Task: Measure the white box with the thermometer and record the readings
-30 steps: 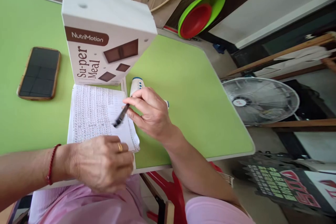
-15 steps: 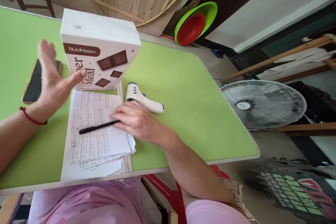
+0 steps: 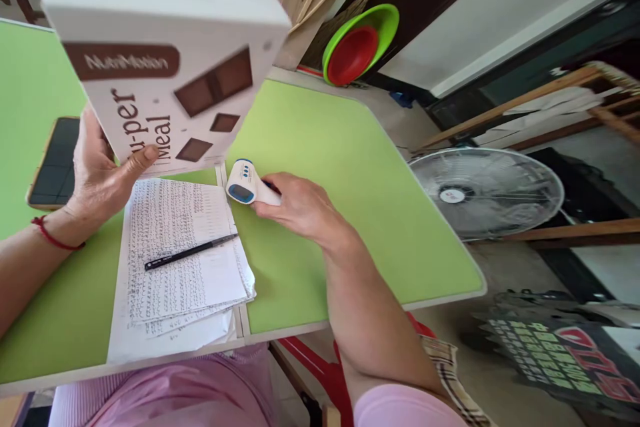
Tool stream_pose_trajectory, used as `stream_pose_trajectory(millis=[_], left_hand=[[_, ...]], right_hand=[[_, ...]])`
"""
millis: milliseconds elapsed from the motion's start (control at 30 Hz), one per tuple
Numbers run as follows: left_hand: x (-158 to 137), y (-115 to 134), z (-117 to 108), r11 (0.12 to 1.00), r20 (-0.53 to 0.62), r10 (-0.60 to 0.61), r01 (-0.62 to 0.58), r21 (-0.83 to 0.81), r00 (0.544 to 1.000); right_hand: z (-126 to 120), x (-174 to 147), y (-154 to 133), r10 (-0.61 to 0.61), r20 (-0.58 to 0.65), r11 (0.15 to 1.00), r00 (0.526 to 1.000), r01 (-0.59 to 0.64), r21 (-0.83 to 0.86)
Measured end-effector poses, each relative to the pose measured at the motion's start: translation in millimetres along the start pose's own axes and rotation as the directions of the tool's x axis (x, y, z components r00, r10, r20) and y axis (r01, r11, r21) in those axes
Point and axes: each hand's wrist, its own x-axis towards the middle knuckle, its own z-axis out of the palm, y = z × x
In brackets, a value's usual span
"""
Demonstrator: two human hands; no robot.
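Note:
My left hand [image 3: 103, 170] grips the lower left part of a white NutriMotion box [image 3: 205, 47], thumb on its printed front and fingers behind. The box looks raised above the green table and tilts a little. My right hand [image 3: 305, 207] is closed around the handle of a white and blue infrared thermometer [image 3: 243, 181], its display facing me. Between my hands lie handwritten sheets [image 3: 170, 213] in a stack, with a black pen [image 3: 190, 252] resting across them. Just left of the box, partly behind my left hand, a dark phone [image 3: 56, 163] lies flat.
The light green table [image 3: 350, 167] has a pale seam and edge. Beyond its right side stands a fan [image 3: 453, 195] with a wire guard. A green basin [image 3: 387, 20] and a red basin [image 3: 354, 57] are at the back, and a red stool [image 3: 320, 367] is below.
My left hand has closed on the box and lifted it towards me. My right hand has left the pen on the paper and taken the thermometer by its handle, turning its display towards me.

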Motion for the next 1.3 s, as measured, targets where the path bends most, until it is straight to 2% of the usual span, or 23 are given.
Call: stream_pose_trajectory(millis=[67,100,167,233,300,333,400,467,833,1100,1300], left_hand=[[-3.5,7.0,1.2,0.995,-0.067,-0.089,0.086,-0.047,0.994],[-4.6,8.5,2.0,0.989,-0.065,-0.137,0.133,-0.063,0.988],[-5.2,8.3,3.6,0.979,-0.001,-0.198,0.197,-0.048,0.98],[-4.1,5.4,4.7,0.978,0.039,-0.207,0.208,-0.025,0.978],[-2.8,2.4,5.2,0.983,0.061,-0.178,0.181,-0.044,0.982],[-2.4,1.3,5.2,0.984,0.069,-0.16,0.165,-0.061,0.985],[-2.6,0.3,5.0,0.988,0.084,-0.128,0.135,-0.082,0.988],[-3.5,0.6,4.9,0.991,0.092,-0.104,0.111,-0.078,0.99],[-2.6,-2.5,6.1,0.988,0.081,-0.118,0.125,-0.095,0.99],[-2.9,-1.4,6.9,0.985,0.076,-0.113,0.121,-0.121,0.991],[-7.1,2.4,6.0,0.982,0.034,-0.162,0.164,-0.098,0.986]], right_hand=[[-2.2,-5.0,-4.5,-0.013,-0.18,0.97,0.984,0.056,0.236],[-3.2,-8.0,-8.1,-0.003,-0.275,0.923,0.962,0.108,0.369],[-3.0,-14.7,-18.5,0.012,-0.389,0.759,0.921,0.244,0.603],[1.6,-21.4,-32.1,-0.064,-0.347,0.543,0.936,0.324,0.775],[10.8,-27.1,-45.9,-0.186,-0.194,0.385,0.963,0.253,0.887],[16.5,-29.3,-51.9,-0.22,-0.12,0.355,0.968,0.194,0.914],[28.1,-31.9,-60.5,-0.232,-0.038,0.357,0.972,0.122,0.926],[37.3,-32.1,-64.7,-0.211,-0.013,0.385,0.977,0.095,0.918],[49.9,-21.8,-66.7,-0.082,0.008,0.443,0.997,0.029,0.896],[55.3,-19.4,-67.3,-0.147,-0.037,0.51,0.988,0.108,0.854],[53.6,-21.9,-68.1,-0.176,-0.025,0.463,0.984,0.105,0.88]])
